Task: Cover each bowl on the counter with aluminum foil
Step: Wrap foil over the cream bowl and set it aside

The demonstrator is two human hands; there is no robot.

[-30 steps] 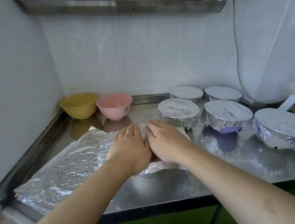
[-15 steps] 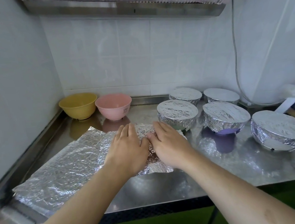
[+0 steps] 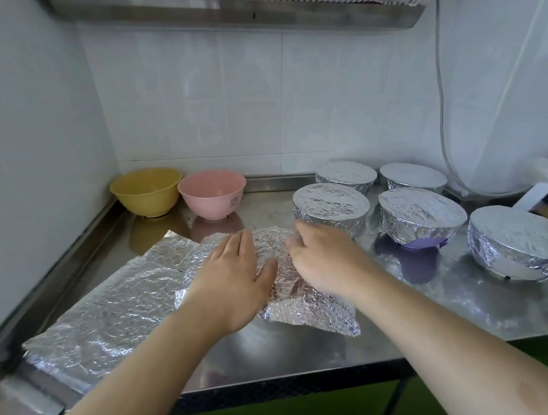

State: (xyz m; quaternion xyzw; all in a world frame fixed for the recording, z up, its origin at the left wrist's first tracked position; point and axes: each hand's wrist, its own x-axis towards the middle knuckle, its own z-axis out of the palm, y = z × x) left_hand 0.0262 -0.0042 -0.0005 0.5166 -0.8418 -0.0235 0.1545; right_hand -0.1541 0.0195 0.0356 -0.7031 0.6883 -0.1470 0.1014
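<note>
At the centre of the frame we see both hands laid on a sheet of foil point(image 3: 290, 295) draped over a bowl that is hidden beneath it. The left hand point(image 3: 236, 281) lies flat, fingers straight and together, pressing the foil from above. The right hand point(image 3: 324, 263) rests on the foil's right side with fingers slightly bent (its fingertips are blurred, so we cannot tell whether they pinch the foil). A second, flat foil sheet point(image 3: 106, 314) lies on the steel counter point(image 3: 451, 316) at lower left, partly under the draped sheet. In the upper left corner of the counter stand a yellow bowl point(image 3: 146, 192) and a pink bowl point(image 3: 212, 194), just beside each other, both uncovered. At right, five foil-covered bowls point(image 3: 331, 203) stand grouped; one shows a purple base.
</note>
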